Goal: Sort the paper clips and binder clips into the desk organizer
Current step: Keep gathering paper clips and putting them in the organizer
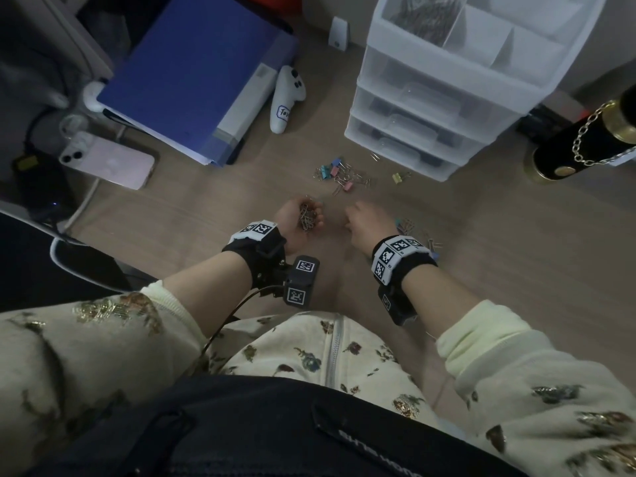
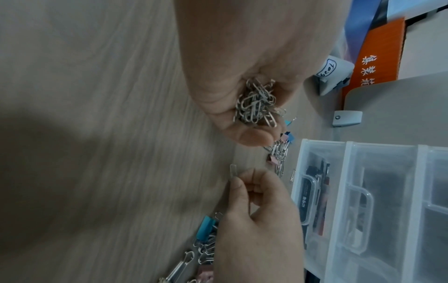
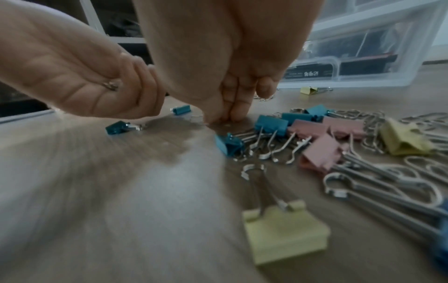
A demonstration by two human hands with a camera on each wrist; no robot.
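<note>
Sorting partway, by my reading. Left hand point(image 1: 299, 220) cupped palm-up, fingers curled around a bundle of paper clips point(image 2: 257, 103), held just above the desk point(image 1: 481, 270). Right hand point(image 1: 366, 223) pinching a single paper clip point(image 2: 233, 171) between thumb and fingertips, close beside the left, likely about to add it. Desk organizer point(image 1: 457, 84) stands at the far side; its top rear-left compartment point(image 1: 423, 18) already holds a mound of what look like paper clips, other top compartments look bare. Left to do: a mixed heap of binder clips point(image 1: 335, 175) and loose clips in front of the drawers, a stray yellow binder clip point(image 1: 399, 177), another scatter point(image 3: 315, 137) by the right wrist. Room: open desk between hands and organizer; blue folder point(image 1: 192, 77) and phone point(image 1: 110, 163) crowd the left, a dark cylinder point(image 1: 581, 139) the right.
</note>
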